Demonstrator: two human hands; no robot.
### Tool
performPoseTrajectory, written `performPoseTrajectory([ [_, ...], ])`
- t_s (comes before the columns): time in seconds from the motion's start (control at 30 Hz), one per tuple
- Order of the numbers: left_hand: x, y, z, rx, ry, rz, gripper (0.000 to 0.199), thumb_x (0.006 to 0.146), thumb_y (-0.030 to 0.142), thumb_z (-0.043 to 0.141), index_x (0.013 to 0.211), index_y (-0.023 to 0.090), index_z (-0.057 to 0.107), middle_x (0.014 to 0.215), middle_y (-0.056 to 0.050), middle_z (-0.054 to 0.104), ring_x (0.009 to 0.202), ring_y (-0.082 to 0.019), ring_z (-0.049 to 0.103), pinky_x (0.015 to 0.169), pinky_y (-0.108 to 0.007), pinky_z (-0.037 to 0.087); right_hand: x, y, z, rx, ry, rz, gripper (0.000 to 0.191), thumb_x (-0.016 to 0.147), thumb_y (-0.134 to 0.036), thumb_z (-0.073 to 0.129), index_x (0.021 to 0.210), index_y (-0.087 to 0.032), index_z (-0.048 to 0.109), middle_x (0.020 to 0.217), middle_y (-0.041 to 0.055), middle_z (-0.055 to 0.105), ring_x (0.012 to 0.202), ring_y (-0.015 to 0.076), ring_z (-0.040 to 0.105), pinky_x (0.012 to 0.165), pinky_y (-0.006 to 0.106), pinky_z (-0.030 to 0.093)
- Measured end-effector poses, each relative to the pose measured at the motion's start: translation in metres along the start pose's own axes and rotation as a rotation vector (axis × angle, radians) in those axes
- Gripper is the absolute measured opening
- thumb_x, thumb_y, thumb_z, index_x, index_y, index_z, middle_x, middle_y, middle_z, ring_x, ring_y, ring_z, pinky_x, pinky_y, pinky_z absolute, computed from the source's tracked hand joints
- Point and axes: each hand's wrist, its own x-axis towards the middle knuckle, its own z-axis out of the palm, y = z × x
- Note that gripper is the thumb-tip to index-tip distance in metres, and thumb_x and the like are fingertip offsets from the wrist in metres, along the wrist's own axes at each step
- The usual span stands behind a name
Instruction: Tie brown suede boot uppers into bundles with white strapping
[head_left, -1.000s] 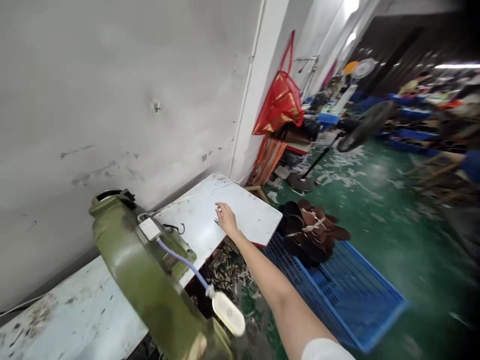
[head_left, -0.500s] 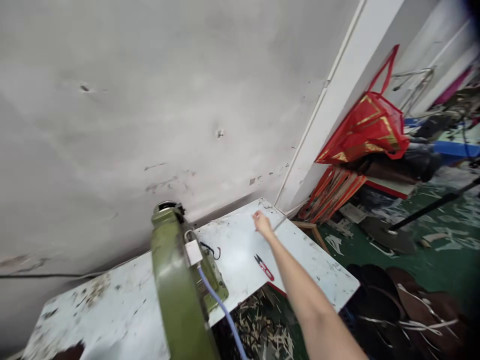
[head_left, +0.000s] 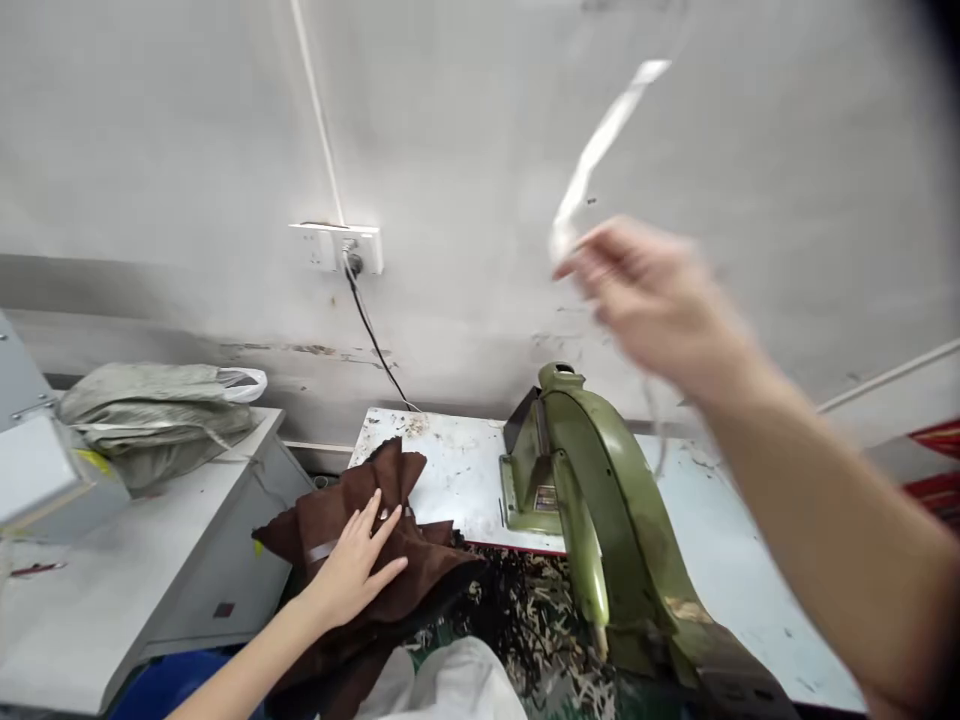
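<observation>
Nearest, the left hand lies flat with fingers spread on a pile of dark brown fabric pieces that droops over the front edge of the white counter. Just right of it stands the green machine, with cut scraps heaped below. Higher up, the blurred right hand pinches what looks like a pale strip trailing upward. Behind, a wall socket holds a black cable, and a grey sack, contents hidden, lies left.
</observation>
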Motion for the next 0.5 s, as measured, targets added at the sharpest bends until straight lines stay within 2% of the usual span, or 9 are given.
performPoseTrajectory([
  [0.03,-0.002,0.0,-0.004,-0.087,0.043,-0.034,0.057,0.097,0.05,0.039,0.15,0.029,0.032,0.162,-0.01,0.014,0.146,-0.03,0.022,0.115,-0.051,0.03,-0.002,-0.023,0.034,0.059,-0.113,-0.05,0.034,0.093,-0.039,0.048,0.098,-0.012,0.068,0.081,-0.0001,0.061,0.071,0.0046,0.054,0.062,0.023,0.034],
  [0.1,-0.006,0.001,-0.012,-0.27,0.128,-0.078,0.048,0.098,0.047,0.037,0.141,0.028,0.048,0.16,-0.008,0.025,0.144,-0.027,0.029,0.115,-0.048,0.031,-0.012,-0.046,0.094,0.177,-0.325,-0.078,0.023,0.092,-0.033,0.055,0.089,-0.014,0.068,0.075,-0.0021,0.061,0.063,0.0057,0.053,0.06,0.021,0.039],
  [0.17,-0.006,0.003,-0.024,-0.469,0.228,-0.09,0.042,0.097,0.046,0.042,0.13,0.027,0.059,0.151,-0.008,0.042,0.139,-0.026,0.039,0.115,-0.047,0.033,-0.027,-0.05,0.139,0.287,-0.463,-0.009,0.018,0.089,-0.031,0.06,0.083,-0.017,0.07,0.075,-0.0012,0.062,0.06,0.008,0.053,0.057,0.023,0.043],
  [0.23,0.001,0.011,-0.042,-0.721,0.359,-0.12,0.039,0.094,0.046,0.049,0.121,0.025,0.065,0.137,-0.009,0.057,0.129,-0.026,0.051,0.112,-0.045,0.039,-0.045,-0.047,0.169,0.399,-0.535,0.119,0.018,0.085,-0.033,0.064,0.079,-0.018,0.071,0.074,0.0001,0.063,0.062,0.011,0.057,0.061,0.025,0.047],
  [0.3,0.011,0.024,-0.065,-1.041,0.491,-0.17,0.041,0.089,0.048,0.056,0.12,0.022,0.066,0.126,-0.01,0.066,0.118,-0.026,0.06,0.105,-0.042,0.046,-0.063,-0.044,0.187,0.51,-0.55,0.245,0.021,0.08,-0.037,0.069,0.077,-0.016,0.071,0.071,0.0005,0.064,0.066,0.0132,0.058,0.066,0.027,0.047],
  [0.37,0.022,0.038,-0.09,-1.328,0.582,-0.204,0.045,0.083,0.049,0.065,0.115,0.018,0.068,0.116,-0.01,0.071,0.108,-0.026,0.066,0.097,-0.04,0.053,-0.078,-0.045,0.195,0.583,-0.508,0.32,0.024,0.075,-0.039,0.073,0.073,-0.016,0.07,0.068,0.0003,0.065,0.067,0.0137,0.057,0.066,0.026,0.046],
  [0.43,0.031,0.051,-0.108,-1.484,0.619,-0.218,0.042,0.075,0.048,0.073,0.101,0.016,0.073,0.103,-0.008,0.075,0.097,-0.026,0.07,0.089,-0.038,0.057,-0.089,-0.049,0.196,0.59,-0.432,0.346,0.022,0.073,-0.037,0.074,0.07,-0.016,0.068,0.067,0.0,0.065,0.065,0.0132,0.055,0.063,0.025,0.044],
  [0.5,0.037,0.058,-0.119,-1.509,0.619,-0.224,0.036,0.069,0.046,0.078,0.088,0.016,0.075,0.092,-0.007,0.076,0.089,-0.025,0.071,0.085,-0.035,0.057,-0.095,-0.052,0.191,0.539,-0.398,0.337,0.019,0.075,-0.034,0.07,0.069,-0.016,0.068,0.066,0.0001,0.065,0.063,0.0128,0.054,0.06,0.024,0.042],
])
